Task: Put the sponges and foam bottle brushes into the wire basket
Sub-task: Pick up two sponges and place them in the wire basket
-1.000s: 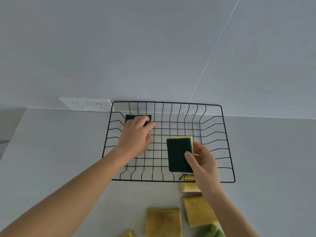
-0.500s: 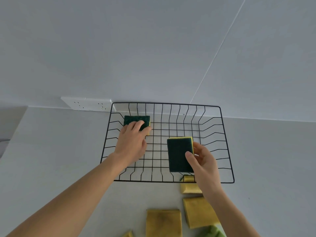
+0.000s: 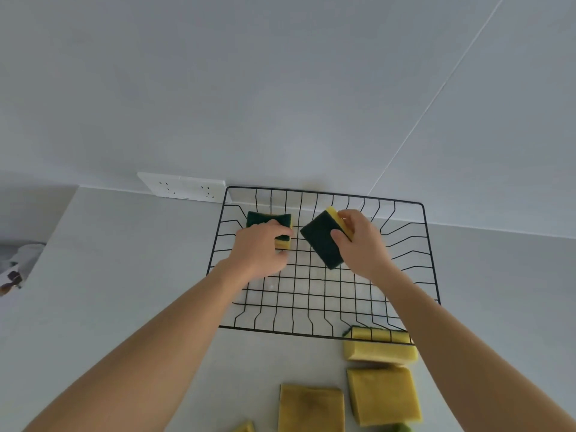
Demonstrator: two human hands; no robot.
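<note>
Head view, basket: a black wire basket with a grid floor and flared sides sits on the pale grey counter, its far rim close against the wall.
Head view, left hand: the left hand reaches into the far-left part of the basket, fingers curled down over a green-topped yellow sponge lying there; it presses or grips it, and which one cannot be told.
Head view, right hand: the right hand pinches a second green-and-yellow rectangular sponge by its long edges, thumb on the near side, fingers on the yellow far side. The sponge is tilted, dark green face towards the camera, above the middle of the basket floor.
Head view, waiting sponges: on the counter outside the near rim, a yellow sponge block touches the basket's near-right corner; two more yellow sponges lie nearer the camera.
Head view, wall: a white socket strip sits just left of the basket's far-left corner.
</note>
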